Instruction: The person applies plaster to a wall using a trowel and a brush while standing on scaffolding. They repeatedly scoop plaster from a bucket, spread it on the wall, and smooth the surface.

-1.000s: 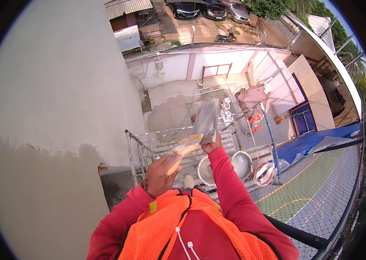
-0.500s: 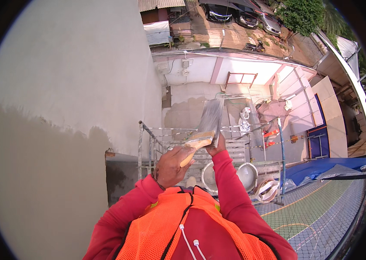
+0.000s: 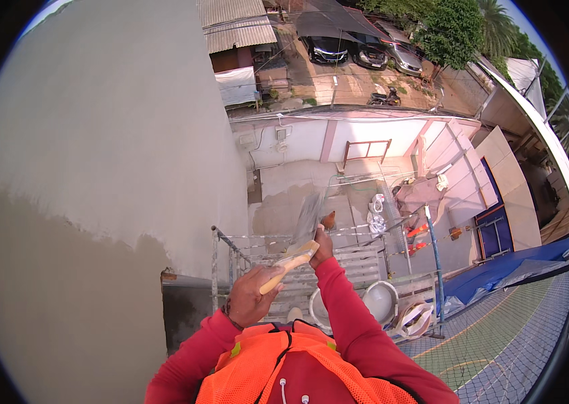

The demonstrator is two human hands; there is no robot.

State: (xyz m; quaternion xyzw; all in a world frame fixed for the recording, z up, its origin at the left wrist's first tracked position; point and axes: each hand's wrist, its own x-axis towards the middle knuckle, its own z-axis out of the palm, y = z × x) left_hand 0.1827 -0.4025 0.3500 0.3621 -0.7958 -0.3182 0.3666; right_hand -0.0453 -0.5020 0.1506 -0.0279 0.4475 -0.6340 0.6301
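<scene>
My left hand [image 3: 251,294] is closed round the wooden handle of a wide flat paintbrush [image 3: 292,261]. My right hand [image 3: 323,247] grips a plastering trowel by its orange-brown handle [image 3: 328,219], which sticks out above the fingers. The trowel's grey blade [image 3: 307,217] is tilted and smeared by motion. The brush head lies beside the blade's near end; I cannot tell whether they touch. To my left rises a freshly plastered wall [image 3: 129,148], pale above and darker, damp-looking below.
A scaffold with pipe rails [image 3: 215,266] and a slatted deck [image 3: 355,262] stands below me. Two buckets [image 3: 382,301] and a white bag [image 3: 415,320] are near my right arm. A wall opening [image 3: 187,313] is at lower left; netting [image 3: 500,343] lies at right.
The trowel has turned so its blade looks narrower, and its handle now shows. Both hands sit slightly lower and further left. The view has tilted up, showing more of the parked cars.
</scene>
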